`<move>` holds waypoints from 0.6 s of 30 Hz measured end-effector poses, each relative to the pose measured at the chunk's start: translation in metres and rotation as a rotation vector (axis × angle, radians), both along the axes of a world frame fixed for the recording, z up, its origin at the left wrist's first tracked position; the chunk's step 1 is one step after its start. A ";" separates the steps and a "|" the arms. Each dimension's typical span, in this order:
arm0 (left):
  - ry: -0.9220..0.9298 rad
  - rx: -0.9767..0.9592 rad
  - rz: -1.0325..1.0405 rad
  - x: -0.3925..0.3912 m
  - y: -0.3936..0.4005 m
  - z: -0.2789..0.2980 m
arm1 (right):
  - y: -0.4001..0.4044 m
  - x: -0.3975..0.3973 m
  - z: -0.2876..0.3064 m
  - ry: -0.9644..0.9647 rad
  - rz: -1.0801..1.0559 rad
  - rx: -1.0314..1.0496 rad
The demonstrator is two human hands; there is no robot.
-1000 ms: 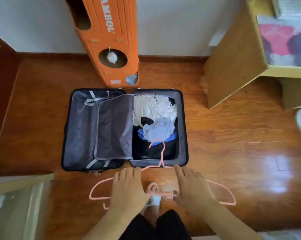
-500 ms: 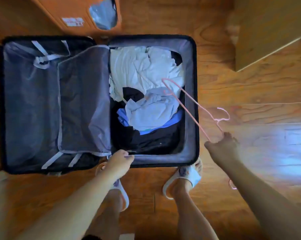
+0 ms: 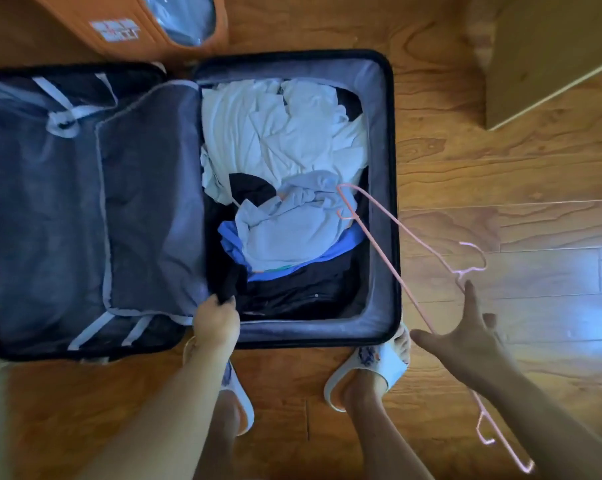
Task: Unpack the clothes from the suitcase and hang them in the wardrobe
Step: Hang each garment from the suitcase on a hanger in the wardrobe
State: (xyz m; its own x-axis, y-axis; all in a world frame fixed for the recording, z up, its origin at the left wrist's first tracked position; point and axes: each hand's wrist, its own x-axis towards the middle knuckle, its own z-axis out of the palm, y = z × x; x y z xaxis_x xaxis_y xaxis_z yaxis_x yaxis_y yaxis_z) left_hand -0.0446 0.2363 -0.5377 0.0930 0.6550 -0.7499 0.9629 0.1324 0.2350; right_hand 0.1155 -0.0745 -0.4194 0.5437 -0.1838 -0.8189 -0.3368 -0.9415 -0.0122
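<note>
Clothes: we lift slowly; left hand pinches black garment, right hand spread beside hanger.

A home, most likely a bedroom. Warm wooden floorboards are running across the room, and a light wood furniture panel is standing at the far right. An open suitcase is lying on the floor with crumpled clothes in it. The person's feet are wearing house slippers, and an orange cardboard box is standing just beyond.
</note>
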 end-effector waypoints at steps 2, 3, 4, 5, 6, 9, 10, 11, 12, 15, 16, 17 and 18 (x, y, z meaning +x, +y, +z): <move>-0.061 -0.031 0.192 -0.009 0.019 0.033 | 0.002 -0.004 0.019 0.047 -0.037 0.034; -0.119 -0.042 0.315 -0.011 0.026 0.045 | 0.002 -0.005 0.024 0.058 -0.091 0.058; -0.192 -0.052 0.436 -0.011 0.032 0.065 | 0.005 -0.004 0.031 0.047 -0.151 0.090; -0.277 -0.066 0.539 -0.010 0.037 0.087 | 0.008 -0.003 0.039 0.013 -0.190 0.120; -0.350 -0.075 0.611 -0.007 0.040 0.112 | 0.012 -0.002 0.047 -0.059 -0.189 0.144; -0.506 -0.128 0.670 -0.002 0.045 0.181 | 0.030 -0.002 0.078 -0.286 -0.019 0.219; -0.547 -0.159 0.679 -0.002 0.046 0.202 | 0.039 -0.003 0.091 -0.318 0.043 0.251; -0.598 -0.189 0.686 -0.003 0.047 0.223 | 0.048 -0.005 0.102 -0.326 0.070 0.284; -0.633 -0.216 0.688 -0.004 0.049 0.243 | 0.056 -0.008 0.112 -0.336 0.068 0.313; -0.719 -0.272 0.636 -0.006 0.055 0.311 | 0.074 -0.015 0.156 -0.386 -0.099 0.397; -0.717 -0.279 0.578 -0.007 0.057 0.335 | 0.076 -0.018 0.174 -0.376 -0.187 0.449; -0.715 -0.288 0.512 -0.009 0.059 0.360 | 0.078 -0.022 0.196 -0.365 -0.254 0.506; -0.716 -0.310 0.463 -0.011 0.060 0.384 | 0.079 -0.025 0.219 -0.366 -0.291 0.565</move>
